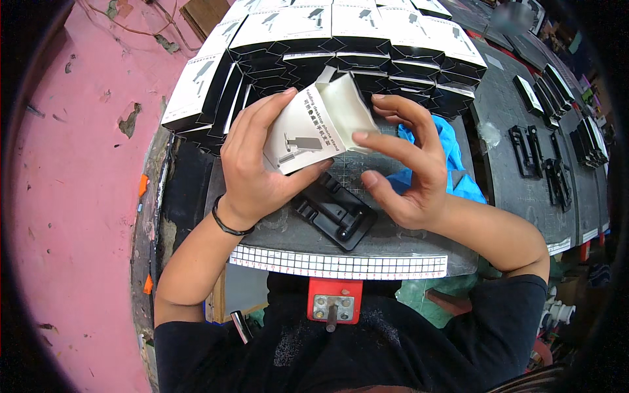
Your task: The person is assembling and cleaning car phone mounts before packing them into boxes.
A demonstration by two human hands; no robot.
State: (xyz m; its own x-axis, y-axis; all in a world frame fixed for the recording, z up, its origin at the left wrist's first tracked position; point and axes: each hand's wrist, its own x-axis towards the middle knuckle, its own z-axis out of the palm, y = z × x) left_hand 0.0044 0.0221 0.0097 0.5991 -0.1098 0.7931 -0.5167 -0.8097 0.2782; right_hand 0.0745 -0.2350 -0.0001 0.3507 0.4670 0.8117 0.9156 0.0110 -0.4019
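A white carton is clamped in the left hand, with the thumb pressed along its lower edge and the fingers wrapped around its left side and upper edge. The carton is held tilted above the bench, its open end turned to the right so that the pale inside is shown. The right hand is held beside that opening with thumb and fingers spread apart; the index fingertip is seen over the opening's edge, though whether the cardboard is touched cannot be told. A black wristband is worn on the left wrist. Beneath the carton, a black folding stand is laid aslant on the dark workbench, and the bench's near edge is lined by a white gridded strip, with a red bracket set below it. Blue sheeting is crumpled behind the right hand. Beyond both hands, packed cartons are stacked in rows, and on the bench surface to the right more black stands are laid out.
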